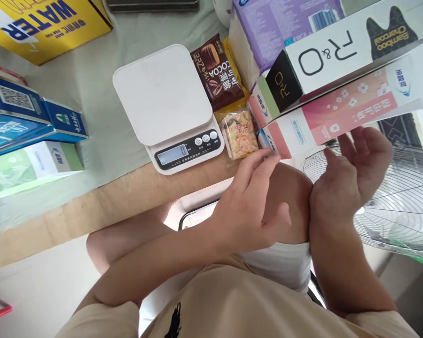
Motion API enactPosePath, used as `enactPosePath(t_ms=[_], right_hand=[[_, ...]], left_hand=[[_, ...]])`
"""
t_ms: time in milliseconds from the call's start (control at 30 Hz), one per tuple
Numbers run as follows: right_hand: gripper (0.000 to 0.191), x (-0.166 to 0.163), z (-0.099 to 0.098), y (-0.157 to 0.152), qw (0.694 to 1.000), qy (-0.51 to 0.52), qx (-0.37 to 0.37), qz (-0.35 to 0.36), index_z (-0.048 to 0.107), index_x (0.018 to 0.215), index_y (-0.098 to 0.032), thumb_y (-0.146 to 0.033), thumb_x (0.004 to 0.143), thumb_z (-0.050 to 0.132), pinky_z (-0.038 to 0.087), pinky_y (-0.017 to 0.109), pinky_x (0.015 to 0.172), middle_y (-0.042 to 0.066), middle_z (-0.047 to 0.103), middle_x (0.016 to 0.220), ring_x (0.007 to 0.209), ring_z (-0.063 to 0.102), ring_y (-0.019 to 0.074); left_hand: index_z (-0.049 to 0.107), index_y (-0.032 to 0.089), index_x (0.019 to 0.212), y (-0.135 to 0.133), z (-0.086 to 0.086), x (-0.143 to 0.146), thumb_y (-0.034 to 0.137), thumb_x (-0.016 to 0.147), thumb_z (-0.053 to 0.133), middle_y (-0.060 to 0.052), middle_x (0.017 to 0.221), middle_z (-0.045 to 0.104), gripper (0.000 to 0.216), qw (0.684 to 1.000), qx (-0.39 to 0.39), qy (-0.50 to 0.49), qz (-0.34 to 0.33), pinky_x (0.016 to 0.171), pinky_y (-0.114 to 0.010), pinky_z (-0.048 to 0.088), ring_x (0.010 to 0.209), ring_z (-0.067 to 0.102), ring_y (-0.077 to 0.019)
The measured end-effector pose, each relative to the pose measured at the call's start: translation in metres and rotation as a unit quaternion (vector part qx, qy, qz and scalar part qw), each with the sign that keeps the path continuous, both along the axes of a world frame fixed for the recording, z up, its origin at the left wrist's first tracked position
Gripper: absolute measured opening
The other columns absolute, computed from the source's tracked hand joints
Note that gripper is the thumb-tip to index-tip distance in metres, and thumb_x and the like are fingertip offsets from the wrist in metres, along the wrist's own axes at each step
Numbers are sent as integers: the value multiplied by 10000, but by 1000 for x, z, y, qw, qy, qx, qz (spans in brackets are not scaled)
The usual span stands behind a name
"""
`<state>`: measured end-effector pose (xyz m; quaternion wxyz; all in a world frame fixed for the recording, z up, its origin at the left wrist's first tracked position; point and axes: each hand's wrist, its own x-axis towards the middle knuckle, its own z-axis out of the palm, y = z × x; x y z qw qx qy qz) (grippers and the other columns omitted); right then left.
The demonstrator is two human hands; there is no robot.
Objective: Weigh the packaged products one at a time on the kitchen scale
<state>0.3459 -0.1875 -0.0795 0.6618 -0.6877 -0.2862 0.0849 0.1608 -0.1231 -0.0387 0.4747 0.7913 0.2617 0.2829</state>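
Observation:
My left hand (248, 206) reaches over the table's front edge with its fingers stretched out and thumb apart. Its fingertips are at the near end of a pink toothpaste box (341, 115); contact is hard to tell. My right hand (345, 176) is turned palm up with loosely bent fingers, close below the same box, and nothing shows in it. Left of the boxes lie a clear-wrapped snack (240, 136) and a brown cocoa snack packet (216, 72). Beside them stands a white kitchen scale (165, 94) with nothing on its plate and a lit display.
A white and black R&O bamboo charcoal box (348, 58) and a purple pack (285, 33) sit behind the pink box. At left are blue boxes (17, 112), a green-white box (31, 164) and a yellow box (49, 28). A wire-guarded fan (402, 202) stands at right.

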Motion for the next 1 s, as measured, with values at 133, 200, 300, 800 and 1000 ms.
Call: enactPosePath(t_ms=[133, 200, 300, 800, 1000], right_hand=[[351, -11, 9, 3, 994, -43, 104, -16, 678, 1028, -207, -100, 716, 557, 466, 276, 716, 11, 630, 955, 878, 678, 111], [267, -24, 20, 5, 994, -45, 100, 28, 649, 992, -202, -118, 747, 582, 465, 277, 676, -4, 609, 843, 756, 649, 104], [207, -53, 38, 9, 991, -31, 58, 118, 643, 1013, -214, -171, 811, 651, 497, 288, 658, 4, 645, 831, 731, 654, 121], [290, -236, 53, 93, 889, -1, -81, 450, 631, 1211, -291, -220, 930, 611, 632, 324, 949, 27, 689, 1170, 1111, 709, 147], [384, -291, 37, 130, 859, -1, -166, 484, 570, 1292, -284, -286, 912, 629, 555, 453, 1164, 45, 612, 1433, 1363, 610, 188]], left_hand=[[504, 120, 1338, 14, 22, -9, 238, 933, 522, -137, 1252, 698, 422, 999, -2, -20, -27, 979, -351, 597, 1183, 673, -203], [600, 136, 1196, 25, 41, -18, 222, 948, 502, -64, 1058, 752, 280, 996, -12, 18, -86, 841, -306, 580, 969, 707, -162], [671, 173, 993, 41, 72, -38, 286, 968, 509, -28, 918, 744, 199, 978, 10, 162, -133, 683, -322, 481, 837, 683, -179], [564, 225, 691, 97, 119, -247, 451, 920, 564, -4, 618, 516, 322, 914, -80, 349, 193, 659, -343, 331, 610, 465, -175], [708, 211, 806, 111, 107, -316, 443, 932, 583, -24, 856, 647, 292, 826, -147, 326, 435, 900, -382, 447, 905, 559, -216]])
